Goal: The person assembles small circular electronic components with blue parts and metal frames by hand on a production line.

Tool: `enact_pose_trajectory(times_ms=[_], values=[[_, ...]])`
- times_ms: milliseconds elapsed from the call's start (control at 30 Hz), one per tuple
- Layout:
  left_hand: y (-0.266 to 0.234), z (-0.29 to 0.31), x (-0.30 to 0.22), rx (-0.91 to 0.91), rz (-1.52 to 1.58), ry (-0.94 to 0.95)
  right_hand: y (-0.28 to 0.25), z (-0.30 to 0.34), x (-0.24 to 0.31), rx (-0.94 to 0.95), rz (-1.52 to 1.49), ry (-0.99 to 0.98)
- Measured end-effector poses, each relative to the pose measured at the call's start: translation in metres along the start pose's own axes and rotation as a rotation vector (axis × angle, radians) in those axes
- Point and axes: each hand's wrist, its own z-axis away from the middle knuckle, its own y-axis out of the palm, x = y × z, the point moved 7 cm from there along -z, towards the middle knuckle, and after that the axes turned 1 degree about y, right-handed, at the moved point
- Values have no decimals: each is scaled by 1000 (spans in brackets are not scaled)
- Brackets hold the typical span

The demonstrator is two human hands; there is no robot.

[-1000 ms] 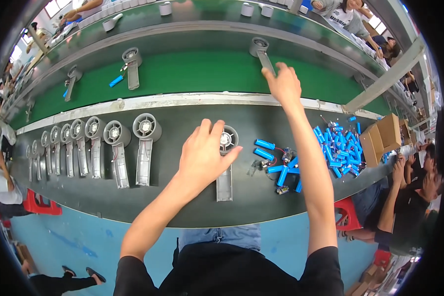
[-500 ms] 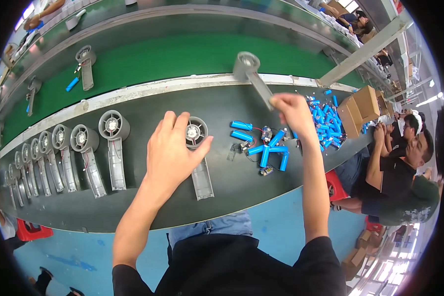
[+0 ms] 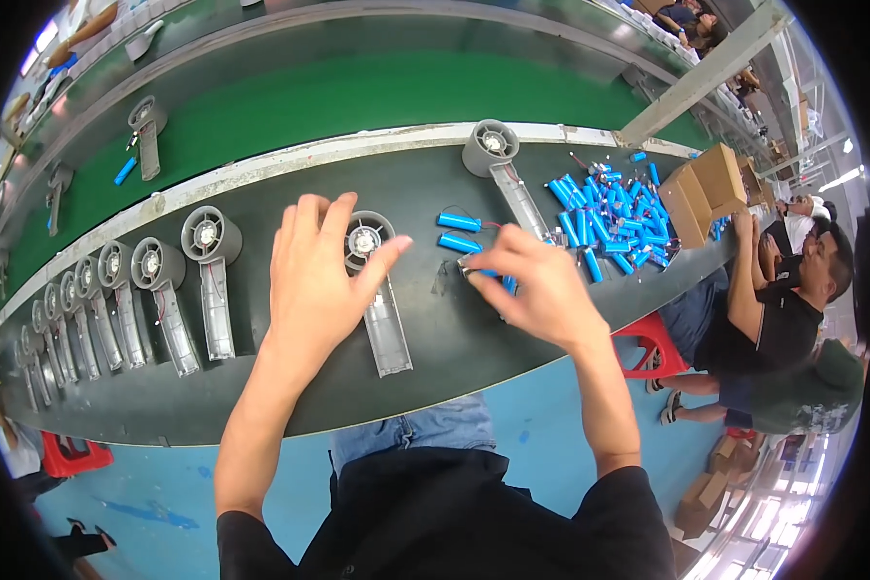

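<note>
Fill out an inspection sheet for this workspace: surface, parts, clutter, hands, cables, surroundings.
Surface: dark bench, bearing parts.
Parts: fan at left hand; second fan beyond right hand; fan row at left; loose cells.
Clutter: jumbled cell pile beside open carton.
Hands: left spread at the fan's head; right over loose cells, grip unclear.
Cables: thin red wire by loose cells.
Surroundings: green belt behind bench; people, red stool at right.

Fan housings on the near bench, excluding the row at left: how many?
2: near fan housing, partly covered by the left hand; far fan housing beyond the right hand, left of the blue cell pile. No others seem hidden.
</note>
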Motion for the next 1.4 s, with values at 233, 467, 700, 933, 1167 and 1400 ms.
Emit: enact_pose_trajectory(times_ms=[233, 467, 700, 933, 1167, 1400], values=[[-10, -3, -12, -68, 213, 148, -4, -11, -1, -95, 166, -52], [-2, -12, -32, 41, 855, 85, -29, -38, 38, -242, -430, -62], [-47, 8, 2, 23, 1274, -126, 19, -35, 44, 22, -457, -125], [-33, 33, 28, 158, 733, -254, 69, -32, 51, 34, -311, -177], [-9, 38, 20, 302, 449, -55, 73, -34, 45, -159, -322, -186], [-5, 44, 26, 155, 482, 22, 79, -28, 43, -186, -404, -66]])
